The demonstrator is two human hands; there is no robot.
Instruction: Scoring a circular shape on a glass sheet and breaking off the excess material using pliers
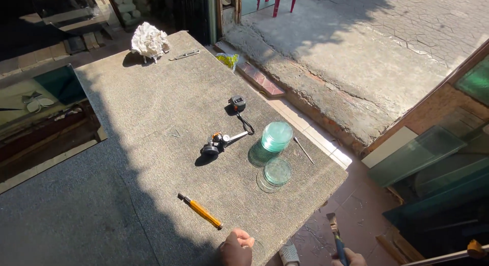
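Hands at the near edge of the grey carpeted tabletop (pixel 153 118).
Left hand (pixel 236 247) rests clenched beside an orange-handled glass cutter (pixel 200 211); right hand (pixel 349 258) grips a dark-handled tool (pixel 336 235) off the edge.

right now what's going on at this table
A person stands at a carpet-covered table. Their left hand rests in a fist on its near edge, and their right hand holds a blue-handled tool just off the table, over the floor. On the table lie two stacks of round glass discs, a circle cutter, a tape measure and an orange-handled cutter, none being touched.
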